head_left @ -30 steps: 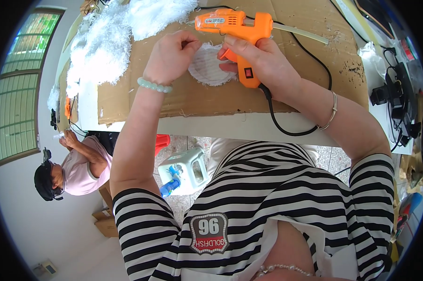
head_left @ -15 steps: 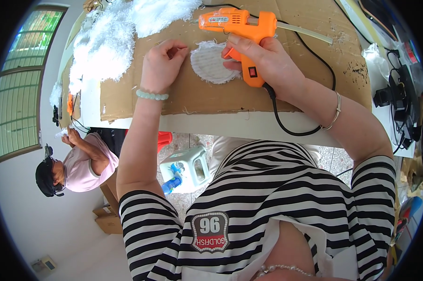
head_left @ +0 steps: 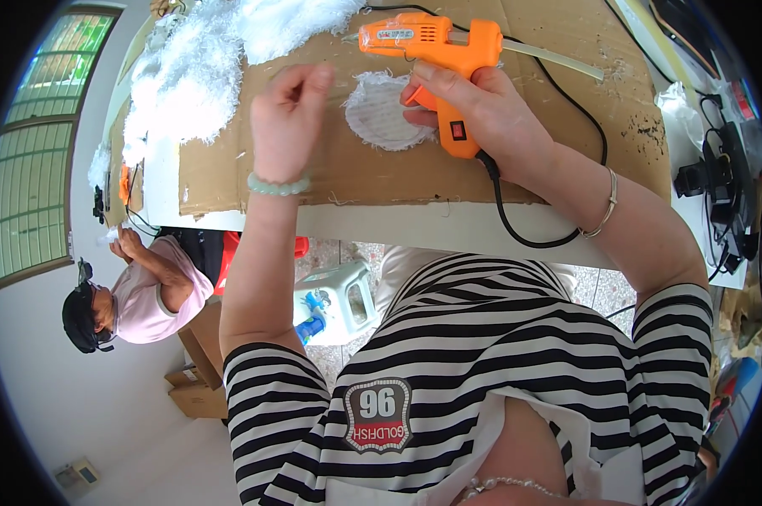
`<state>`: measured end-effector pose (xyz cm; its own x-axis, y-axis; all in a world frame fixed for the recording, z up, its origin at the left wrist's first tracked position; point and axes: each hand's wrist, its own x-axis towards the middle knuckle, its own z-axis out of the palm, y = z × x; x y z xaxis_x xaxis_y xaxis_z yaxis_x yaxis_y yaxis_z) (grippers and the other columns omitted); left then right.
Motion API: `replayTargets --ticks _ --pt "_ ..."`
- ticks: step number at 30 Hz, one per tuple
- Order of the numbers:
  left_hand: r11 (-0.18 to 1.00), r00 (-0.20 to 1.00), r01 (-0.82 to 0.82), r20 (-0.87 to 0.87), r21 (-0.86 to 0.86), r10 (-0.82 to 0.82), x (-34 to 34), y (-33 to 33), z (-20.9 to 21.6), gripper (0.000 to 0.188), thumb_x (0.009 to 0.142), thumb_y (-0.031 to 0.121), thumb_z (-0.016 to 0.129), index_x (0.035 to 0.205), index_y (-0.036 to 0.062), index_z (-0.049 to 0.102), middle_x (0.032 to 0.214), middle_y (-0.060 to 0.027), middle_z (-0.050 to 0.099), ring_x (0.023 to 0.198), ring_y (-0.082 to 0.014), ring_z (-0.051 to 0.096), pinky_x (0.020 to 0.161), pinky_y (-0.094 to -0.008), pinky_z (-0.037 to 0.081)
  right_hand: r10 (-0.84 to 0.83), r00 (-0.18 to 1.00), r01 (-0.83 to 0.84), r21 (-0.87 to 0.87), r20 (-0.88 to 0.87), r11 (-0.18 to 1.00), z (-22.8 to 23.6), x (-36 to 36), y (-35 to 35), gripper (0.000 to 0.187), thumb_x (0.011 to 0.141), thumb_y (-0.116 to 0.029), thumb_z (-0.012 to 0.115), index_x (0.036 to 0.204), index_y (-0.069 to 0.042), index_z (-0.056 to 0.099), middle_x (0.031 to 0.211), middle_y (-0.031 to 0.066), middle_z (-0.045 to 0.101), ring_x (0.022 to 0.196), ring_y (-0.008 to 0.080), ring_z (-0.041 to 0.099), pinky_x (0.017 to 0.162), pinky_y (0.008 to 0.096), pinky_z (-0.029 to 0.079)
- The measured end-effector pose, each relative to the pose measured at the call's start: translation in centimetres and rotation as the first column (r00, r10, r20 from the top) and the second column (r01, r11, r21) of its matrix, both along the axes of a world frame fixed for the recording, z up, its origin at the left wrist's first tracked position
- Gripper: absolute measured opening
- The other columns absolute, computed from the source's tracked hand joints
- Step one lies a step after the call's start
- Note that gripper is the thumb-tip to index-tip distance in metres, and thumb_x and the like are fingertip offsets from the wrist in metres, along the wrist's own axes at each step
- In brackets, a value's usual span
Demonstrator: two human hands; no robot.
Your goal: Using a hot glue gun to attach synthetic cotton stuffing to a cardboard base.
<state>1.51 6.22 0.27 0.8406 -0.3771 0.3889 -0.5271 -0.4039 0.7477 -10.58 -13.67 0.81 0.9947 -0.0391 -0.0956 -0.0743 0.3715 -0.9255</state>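
I see right hand (head_left: 482, 118) clenched on orange glue gun (head_left: 436, 51), far bench edge. Left hand (head_left: 286, 118) released, hovering beside white fluffy disc (head_left: 379, 114) on cardboard sheet (head_left: 381, 173). White bench (head_left: 448, 236); tiled floor (head_left: 592, 287) below.

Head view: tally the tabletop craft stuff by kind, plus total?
Orange glue gun, in the right hand: 1
White fuzzy disc: 1
Cardboard sheet: 1
White fluff pile, beyond the left hand: 1
Total: 4
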Motion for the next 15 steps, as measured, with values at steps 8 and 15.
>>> replayTargets --ticks 8,15 --pt "0.959 0.995 -0.03 0.098 0.281 0.002 -1.7 1.1 -0.4 0.01 0.075 0.011 0.071 0.077 0.0028 0.066 0.07 -0.0105 0.063 0.062 -0.0226 0.059 0.06 -0.0325 0.047 -0.018 1.0 0.018 -0.033 0.008 0.999 0.4 0.0 0.1 0.033 0.093 -0.033 0.057 0.109 -0.004 0.056 0.1 0.0044 0.059 0.091 0.0139 0.061 0.083 0.0289 0.052" --pt "0.965 0.985 0.036 0.156 0.26 -0.079 -2.2 -0.7 -0.6 0.012 0.073 0.011 0.071 0.071 0.0027 0.063 0.064 -0.0098 0.06 0.06 -0.0258 0.056 0.061 -0.0354 0.045 -0.003 1.0 0.003 -0.017 -0.001 1.0 0.0 0.1 0.0 0.034 0.092 -0.033 0.058 0.109 -0.004 0.056 0.1 0.0038 0.059 0.091 0.0139 0.06 0.084 0.0287 0.052"
